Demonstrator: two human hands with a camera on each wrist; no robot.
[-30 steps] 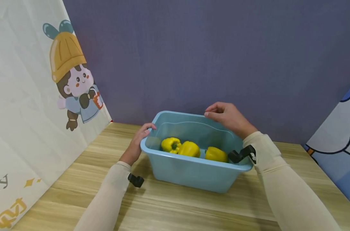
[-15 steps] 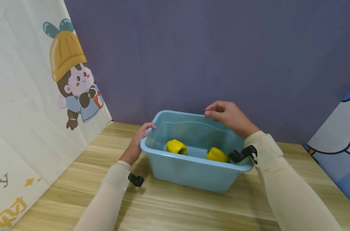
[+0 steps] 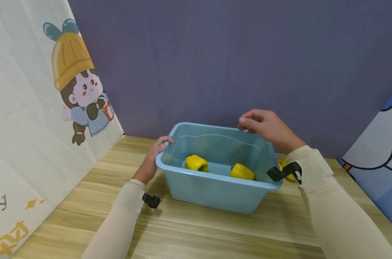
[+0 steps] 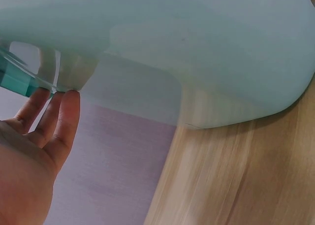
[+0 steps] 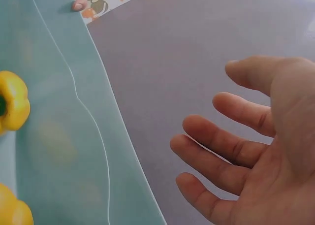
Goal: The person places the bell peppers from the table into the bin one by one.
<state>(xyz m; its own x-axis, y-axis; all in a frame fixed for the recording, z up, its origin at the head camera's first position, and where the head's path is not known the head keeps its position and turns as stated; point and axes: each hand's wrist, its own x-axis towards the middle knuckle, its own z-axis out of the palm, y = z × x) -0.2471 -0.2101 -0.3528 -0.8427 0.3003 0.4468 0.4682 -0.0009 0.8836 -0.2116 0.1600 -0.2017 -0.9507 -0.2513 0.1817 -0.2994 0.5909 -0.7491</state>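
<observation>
A light blue plastic tub (image 3: 215,194) stands on the table. Inside, a yellow bell pepper (image 3: 196,163) lies at the left and another yellow bell pepper (image 3: 242,172) nearer the right; a sliver of yellow shows at the near rim between them. My left hand (image 3: 152,160) grips the tub's left rim, fingers hooked over its edge. Above the far rim, towards the right, hovers my right hand (image 3: 268,127), holding nothing. Its fingers (image 5: 216,136) are loosely bent and apart in the right wrist view, with the tub wall beside them.
Partly hidden behind the right wrist, a yellow object (image 3: 289,176) lies outside the tub on the wooden table (image 3: 183,233). A purple-grey panel (image 3: 215,61) rises behind the tub. White printed sheets (image 3: 21,108) stand at left and right.
The right hand has shifted right and slightly up, uncovering the yellow object outside the tub. Peppers at the tub's left have rolled; one has dropped mostly behind the near wall. The left hand stays.
</observation>
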